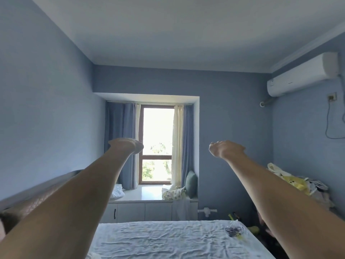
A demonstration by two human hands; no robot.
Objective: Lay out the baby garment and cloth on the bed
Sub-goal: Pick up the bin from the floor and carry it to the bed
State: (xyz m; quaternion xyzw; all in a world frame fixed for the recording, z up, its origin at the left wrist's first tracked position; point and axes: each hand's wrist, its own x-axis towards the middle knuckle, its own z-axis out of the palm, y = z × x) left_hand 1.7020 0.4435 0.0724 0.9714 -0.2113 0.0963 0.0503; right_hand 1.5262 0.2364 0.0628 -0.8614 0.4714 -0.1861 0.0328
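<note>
Both arms reach forward above the bed; left hand and right hand hang loosely curled, holding nothing. No garment is identifiable on the bed; a small crumpled item lies near its far right corner, nearer the right hand.

Two bare forearms, no sleeves in sight, no watch, band or ring visible. Left grip and right grip ungloved, backs of the hands and knuckles showing, fingers mostly hidden. Nothing worn from elbow to fingertip.
</note>
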